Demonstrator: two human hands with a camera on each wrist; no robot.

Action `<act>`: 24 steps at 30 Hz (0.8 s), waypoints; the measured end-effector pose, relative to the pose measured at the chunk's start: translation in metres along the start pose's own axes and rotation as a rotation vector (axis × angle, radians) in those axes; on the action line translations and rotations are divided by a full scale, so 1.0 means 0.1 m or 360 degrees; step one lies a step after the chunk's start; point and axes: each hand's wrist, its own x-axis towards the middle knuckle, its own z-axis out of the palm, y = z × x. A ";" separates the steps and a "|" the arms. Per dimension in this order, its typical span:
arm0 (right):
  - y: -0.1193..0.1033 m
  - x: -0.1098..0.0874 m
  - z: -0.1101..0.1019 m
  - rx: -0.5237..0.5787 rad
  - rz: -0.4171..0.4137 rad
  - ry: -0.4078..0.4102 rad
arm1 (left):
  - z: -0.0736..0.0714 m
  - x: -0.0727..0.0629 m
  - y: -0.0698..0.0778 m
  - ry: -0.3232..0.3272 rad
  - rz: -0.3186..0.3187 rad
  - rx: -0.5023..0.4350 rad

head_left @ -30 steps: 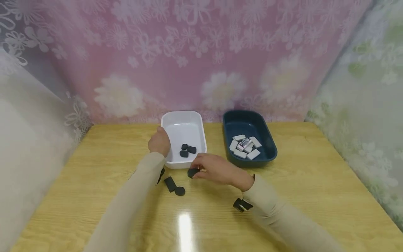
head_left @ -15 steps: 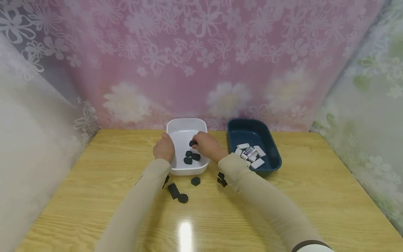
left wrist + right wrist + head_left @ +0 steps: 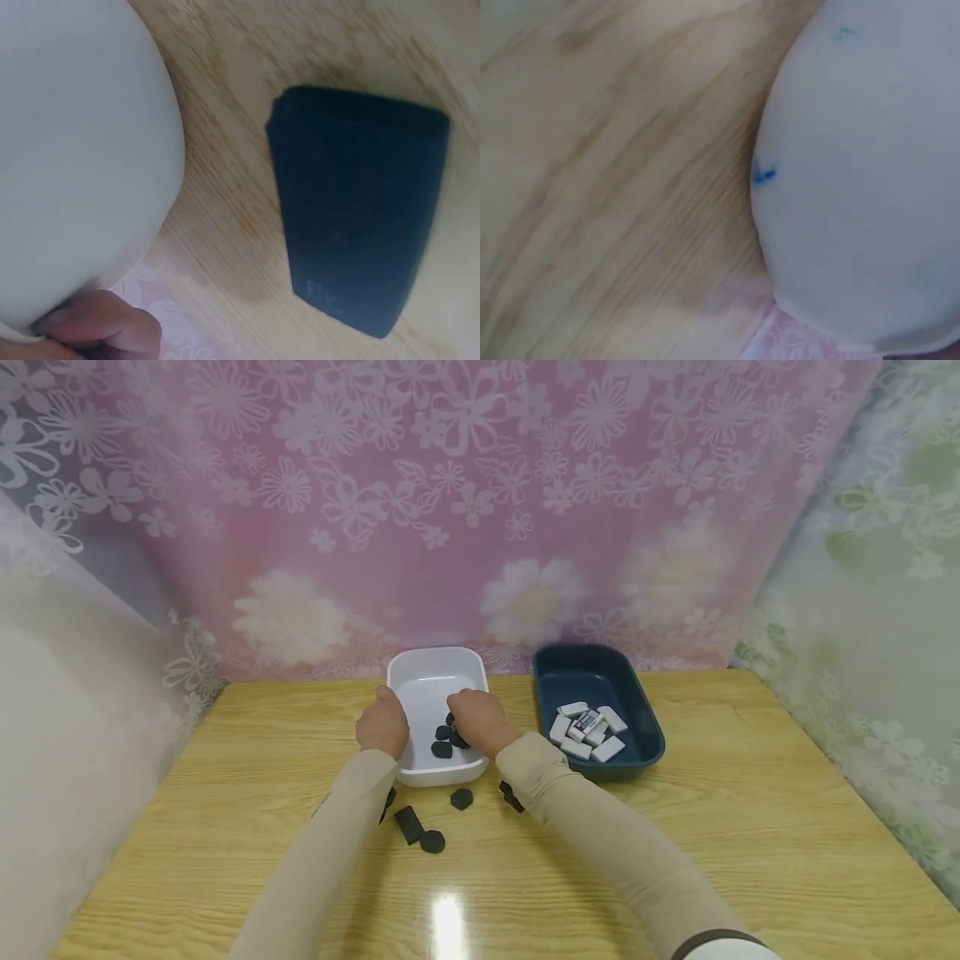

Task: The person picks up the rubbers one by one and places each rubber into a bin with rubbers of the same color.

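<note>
My left hand (image 3: 382, 724) grips the left rim of the white tray (image 3: 437, 777); its curled fingers show at that rim in the left wrist view. My right hand (image 3: 480, 720) is low inside the tray, pinching a black eraser (image 3: 450, 719) that its fingers mostly hide. Other black erasers (image 3: 442, 749) lie close by on the tray floor, one partly covered by the hand. In front of the tray are a six-sided black eraser (image 3: 461, 798), an oblong one (image 3: 409, 824) and a rounded one (image 3: 432, 841). The left wrist view shows a black slab (image 3: 356, 210) beside the tray.
A dark blue tray (image 3: 648, 739) stands right of the white one, with several white erasers (image 3: 607, 748) heaped in its front part. Behind both trays hangs a pink floral curtain (image 3: 465, 543). The wooden table (image 3: 712, 827) extends around them.
My right hand went from the table front into the white tray with a black eraser, then lowered it towards the others. My left hand stays on the rim. The head view shifted slightly.
</note>
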 end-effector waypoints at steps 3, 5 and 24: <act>-0.04 0.01 -0.01 -0.0051 0.0054 -0.0061 | -0.01 -0.01 0.00 0.0001 0.0006 -0.0007; -0.06 0.01 -0.03 -0.0034 0.0089 -0.0101 | -0.01 -0.02 0.01 0.0003 0.0007 -0.0008; 0.18 -0.52 -0.42 0.0599 -0.0317 0.0063 | 0.01 -0.02 0.01 0.0069 0.0020 0.0009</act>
